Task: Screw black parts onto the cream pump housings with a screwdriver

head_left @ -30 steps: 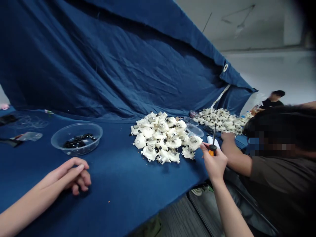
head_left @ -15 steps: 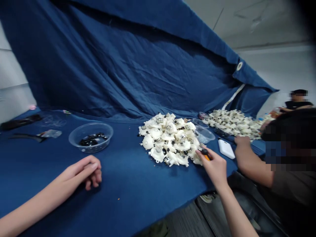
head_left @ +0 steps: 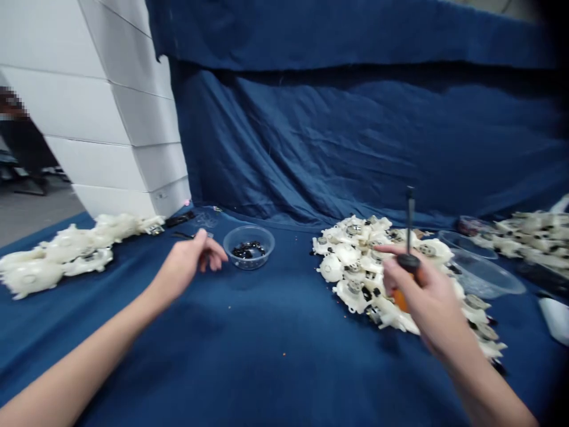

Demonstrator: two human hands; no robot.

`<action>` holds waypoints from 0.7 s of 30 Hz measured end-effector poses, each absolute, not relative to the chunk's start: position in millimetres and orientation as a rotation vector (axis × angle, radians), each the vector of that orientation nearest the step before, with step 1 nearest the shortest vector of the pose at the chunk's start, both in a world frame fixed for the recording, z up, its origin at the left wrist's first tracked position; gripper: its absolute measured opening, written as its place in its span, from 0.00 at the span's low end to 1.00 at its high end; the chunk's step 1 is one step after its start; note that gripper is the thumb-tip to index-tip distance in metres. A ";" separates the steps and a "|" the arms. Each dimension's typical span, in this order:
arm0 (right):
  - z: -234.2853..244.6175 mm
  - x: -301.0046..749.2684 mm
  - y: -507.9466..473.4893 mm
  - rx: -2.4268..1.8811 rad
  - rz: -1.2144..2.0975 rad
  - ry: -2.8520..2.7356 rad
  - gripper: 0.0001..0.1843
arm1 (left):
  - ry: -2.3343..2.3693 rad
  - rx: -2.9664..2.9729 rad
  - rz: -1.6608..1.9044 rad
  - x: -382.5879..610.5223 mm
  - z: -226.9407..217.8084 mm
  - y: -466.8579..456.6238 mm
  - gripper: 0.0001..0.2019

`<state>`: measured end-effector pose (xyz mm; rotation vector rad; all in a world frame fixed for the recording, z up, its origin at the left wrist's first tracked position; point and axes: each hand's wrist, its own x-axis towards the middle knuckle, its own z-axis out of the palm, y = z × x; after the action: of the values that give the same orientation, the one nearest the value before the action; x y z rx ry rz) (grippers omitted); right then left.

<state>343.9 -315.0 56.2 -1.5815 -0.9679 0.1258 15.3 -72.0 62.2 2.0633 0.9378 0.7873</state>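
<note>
My right hand [head_left: 427,290] is closed around a screwdriver [head_left: 406,264] with an orange and black handle. Its dark shaft points upward, and the index finger stretches out to the left. Below and behind that hand lies a heap of off-white plastic housings [head_left: 347,255] with metal and black parts. My left hand [head_left: 193,258] hovers left of a clear plastic bowl [head_left: 249,231], its fingers loosely bent and holding nothing. Small shiny black parts [head_left: 249,249] lie inside the bowl.
A row of similar white housings [head_left: 66,252] lies at the far left, near stacked white boxes [head_left: 120,112]. Clear plastic containers [head_left: 484,273], a white device [head_left: 555,320] and another heap [head_left: 533,237] are at the right. A blue cloth [head_left: 333,136] hangs behind the table.
The view has swung left, bringing the left row of housings and the boxes in. My left hand has moved toward the bowl. The screwdriver is now raised upright in my right hand.
</note>
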 end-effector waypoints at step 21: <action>-26.7 277.3 -170.3 -1.292 0.410 -0.912 0.21 | 1.691 2.808 0.564 -93.4 88.4 -12.6 0.16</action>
<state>277.3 -170.3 -26.7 -1.2921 -0.9116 0.4104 -93.4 -12.6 88.4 2.8084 1.6909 0.5637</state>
